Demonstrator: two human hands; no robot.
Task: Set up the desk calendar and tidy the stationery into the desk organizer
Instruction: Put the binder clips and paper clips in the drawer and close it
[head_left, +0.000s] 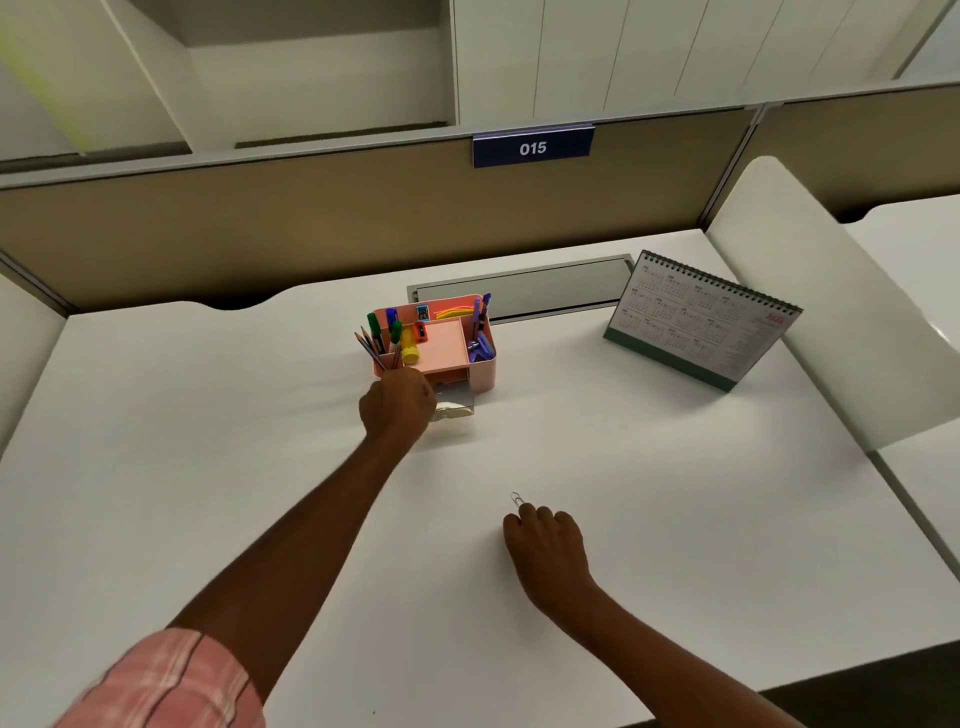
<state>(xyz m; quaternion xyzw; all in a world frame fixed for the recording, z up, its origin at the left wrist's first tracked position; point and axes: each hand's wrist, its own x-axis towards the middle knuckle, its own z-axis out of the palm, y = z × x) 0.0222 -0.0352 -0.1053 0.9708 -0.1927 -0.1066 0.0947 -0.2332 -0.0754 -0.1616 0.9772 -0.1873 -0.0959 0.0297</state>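
Pink organizer (480, 376): left hand (397, 410) seemingly grips its clear drawer (456, 402); right hand (545, 540) pinches a paperclip (517, 500).

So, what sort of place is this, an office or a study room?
Most likely a shared office or study hall with numbered seats. A blue rectangular sign reading 015 sits on the tan partition panel, the white desk has a grey cable hatch, and white side dividers separate neighbouring desks.

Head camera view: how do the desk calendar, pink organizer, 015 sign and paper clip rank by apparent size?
1. desk calendar
2. pink organizer
3. 015 sign, farther from the camera, so its rank is unsure
4. paper clip, clearly smallest
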